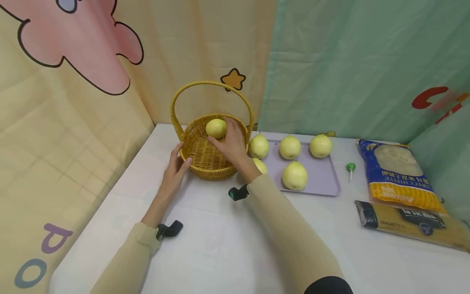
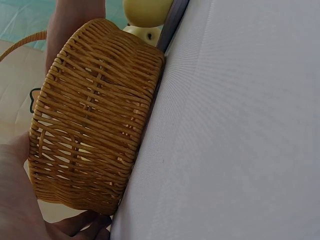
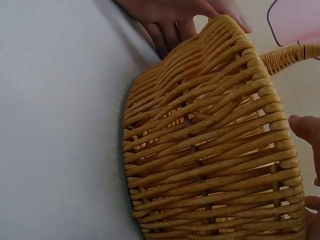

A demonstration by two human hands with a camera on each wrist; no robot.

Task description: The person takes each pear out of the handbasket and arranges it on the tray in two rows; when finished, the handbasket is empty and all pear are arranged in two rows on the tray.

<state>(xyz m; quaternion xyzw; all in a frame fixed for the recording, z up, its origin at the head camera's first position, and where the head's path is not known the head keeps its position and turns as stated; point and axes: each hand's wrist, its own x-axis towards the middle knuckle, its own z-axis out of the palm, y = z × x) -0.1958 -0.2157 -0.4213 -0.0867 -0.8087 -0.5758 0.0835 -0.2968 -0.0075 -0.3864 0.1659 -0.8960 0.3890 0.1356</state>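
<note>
A round wicker basket [image 1: 209, 173] with a tall arched handle stands on the white table. My left hand [image 1: 172, 171] holds its left side, and in the left wrist view my fingers [image 2: 85, 225] wrap low around the woven wall. My right hand [image 1: 234, 143] reaches inside over the right rim. Its fingers and thumb are around the right side of a yellow-green pear [image 1: 216, 128] at the basket's back. In the right wrist view, my right thumb [image 3: 305, 127] shows beyond the rim, while the pear is hidden behind the weave.
Right of the basket lies a lilac tray [image 1: 323, 179] bearing several pears [image 1: 295, 175]; my right forearm partly covers one. Farther right are a green lollipop [image 1: 351, 167], a blue-and-yellow pasta bag [image 1: 402, 175] and a spaghetti pack [image 1: 411, 224]. Printed curtains [image 1: 330, 61] hang behind the table.
</note>
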